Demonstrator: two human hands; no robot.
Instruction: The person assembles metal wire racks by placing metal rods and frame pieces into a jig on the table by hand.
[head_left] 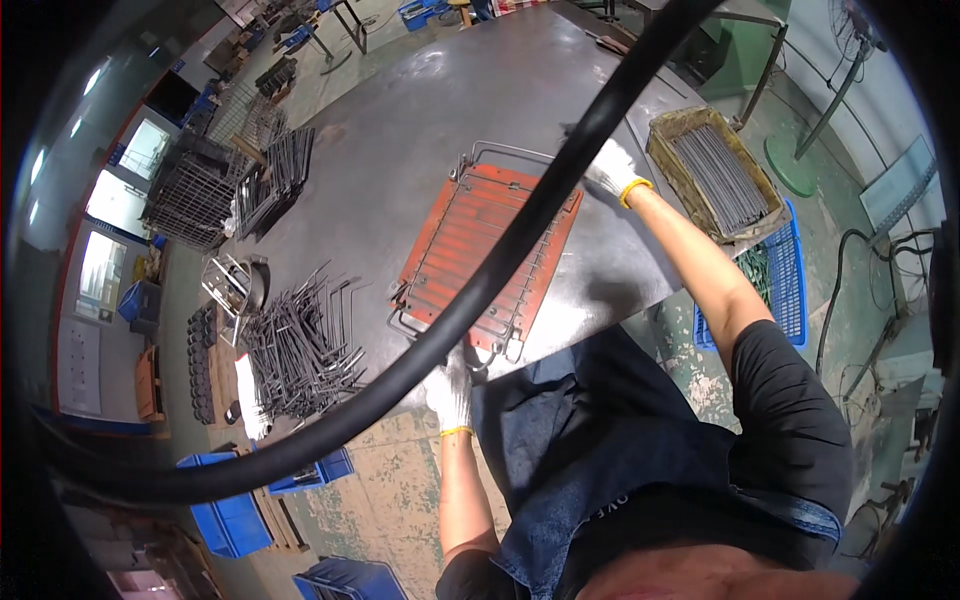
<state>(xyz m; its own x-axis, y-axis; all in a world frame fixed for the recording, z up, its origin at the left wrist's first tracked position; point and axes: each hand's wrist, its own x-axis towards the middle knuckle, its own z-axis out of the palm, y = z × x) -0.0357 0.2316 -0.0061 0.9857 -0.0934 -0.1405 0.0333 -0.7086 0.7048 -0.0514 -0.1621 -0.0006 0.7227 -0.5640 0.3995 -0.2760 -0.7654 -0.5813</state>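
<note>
An orange-red slatted plate (480, 225) lies on the steel table, with bent metal rods (425, 240) laid along its sides and wire loops at its ends. My left hand (449, 392), in a white knitted glove, is at the plate's near edge; the thick black cable (500, 265) crossing the view covers its fingertips. Beyond the plate's far right corner is my right hand (612, 168), also gloved, low over the table. The same cable hides its fingers, so whether it holds anything is not visible.
A heap of bent metal rods (305, 345) lies on the table's left side, near stacked wire frames (275, 180). At right, a worn box (665, 130) holds straight rods, above a blue crate (790, 280). Blue bins (228, 510) stand on the floor at lower left.
</note>
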